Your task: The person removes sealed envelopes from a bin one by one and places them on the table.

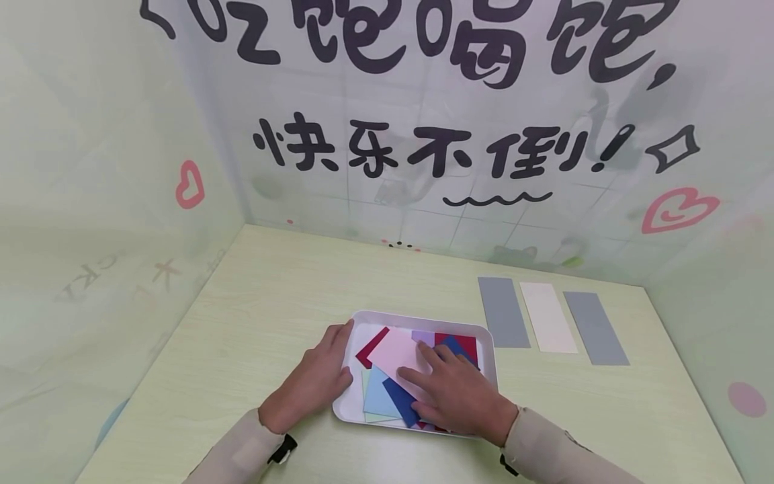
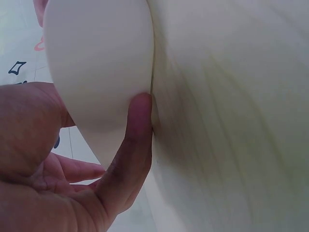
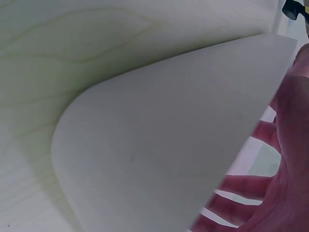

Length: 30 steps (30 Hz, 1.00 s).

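Note:
A white tray (image 1: 349, 402) lies on the table and holds several overlapping coloured cards. At its left side, my left hand (image 1: 316, 373) grips the wall; a fingertip presses the outside of the tray (image 2: 101, 63) in the left wrist view. Inside the tray, my right hand (image 1: 456, 386) reaches over the right side, its spread fingers touching a pale pink card (image 1: 393, 351). Around that card are a light blue card (image 1: 376, 395), a dark blue card (image 1: 398, 402), a red card (image 1: 465, 344) and a purple card (image 1: 423, 335). The right palm hides some cards.
Right of the tray, a grey strip (image 1: 504, 312), a pale pink strip (image 1: 549, 317) and another grey strip (image 1: 596, 328) lie side by side on the table (image 1: 272, 289). Printed curtains (image 1: 387, 222) enclose its back and sides.

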Motion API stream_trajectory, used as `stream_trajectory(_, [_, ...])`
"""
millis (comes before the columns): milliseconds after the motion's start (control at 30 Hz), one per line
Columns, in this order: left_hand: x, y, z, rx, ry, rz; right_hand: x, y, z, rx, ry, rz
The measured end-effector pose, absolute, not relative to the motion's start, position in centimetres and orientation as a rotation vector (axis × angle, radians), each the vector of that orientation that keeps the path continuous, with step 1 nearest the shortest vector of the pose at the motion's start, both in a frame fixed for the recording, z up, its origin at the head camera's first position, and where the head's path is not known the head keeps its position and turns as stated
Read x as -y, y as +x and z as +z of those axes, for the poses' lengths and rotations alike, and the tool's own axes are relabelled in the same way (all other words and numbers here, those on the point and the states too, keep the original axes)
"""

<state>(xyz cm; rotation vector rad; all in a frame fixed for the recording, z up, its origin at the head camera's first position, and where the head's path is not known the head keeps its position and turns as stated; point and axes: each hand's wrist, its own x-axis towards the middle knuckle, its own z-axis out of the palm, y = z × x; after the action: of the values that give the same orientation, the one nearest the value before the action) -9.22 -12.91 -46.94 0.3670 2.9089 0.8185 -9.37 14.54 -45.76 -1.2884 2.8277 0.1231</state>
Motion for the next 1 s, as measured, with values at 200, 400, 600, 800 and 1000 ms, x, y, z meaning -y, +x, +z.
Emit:
stream_trajectory(200, [12.89, -9.22, -46.91, -2.912, 0.370, 0.823, -14.53, -9.28, -45.63, -2.830, -1.289, 0.109])
stream_trajectory(400, [12.85, -9.17, -46.91, -2.917, 0.366, 0.828, -14.57, -9.35, -45.74, -2.829, -1.275, 0.096])
stream_trajectory(600, [12.82, -9.20, -46.99, -2.917, 0.362, 0.824, -14.38, -9.39, -45.82, -2.828, -1.223, 0.036])
stream_trajectory(800, [12.86, -9.16, -47.06, -2.925, 0.371, 0.821, -14.29, -9.54, -45.77, -2.824, -1.155, -0.054])
stream_trajectory(1000, [12.90, -9.13, -47.10, -2.923, 0.370, 0.826, -14.17, -9.66, -45.81, -2.819, -1.102, -0.106])
